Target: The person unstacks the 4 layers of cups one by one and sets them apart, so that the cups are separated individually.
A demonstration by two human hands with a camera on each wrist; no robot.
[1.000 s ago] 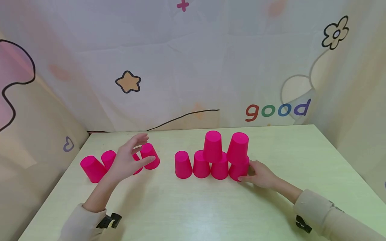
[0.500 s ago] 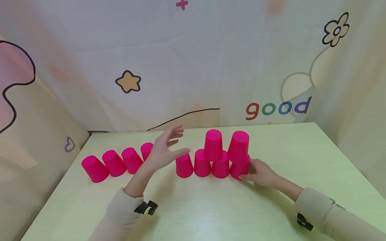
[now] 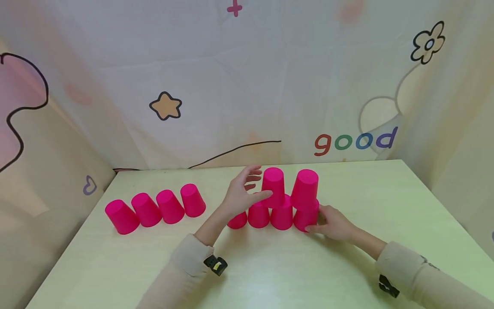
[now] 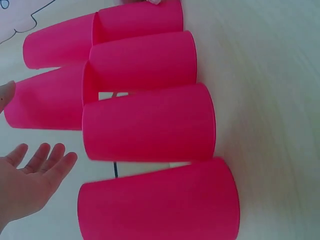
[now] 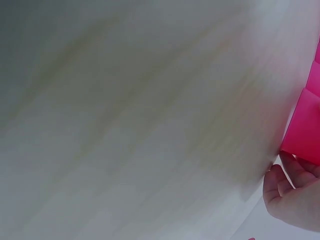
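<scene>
Several pink cups stand upside down in a row on the table, with two more bridging them above. My left hand (image 3: 241, 199) is beside the upper left cup (image 3: 273, 182), thumb in front and fingers spread; in the left wrist view a gap shows between those fingers (image 4: 62, 167) and the cup. It partly hides the leftmost bottom cup (image 3: 237, 221). My right hand (image 3: 335, 224) holds the rightmost bottom cup (image 3: 306, 219) low on its side, thumb in front and fingers behind. Above that one sits the upper right cup (image 3: 305, 189).
Farther left on the table (image 3: 247, 274), several more pink cups, such as the end one (image 3: 122, 218), stand upside down in a slanting row. A printed curtain (image 3: 231, 86) hangs behind the table's back edge.
My left hand has moved right, from the left row of cups past the leftmost bottom cup to the upper left cup. My right hand has stayed on its cup.
</scene>
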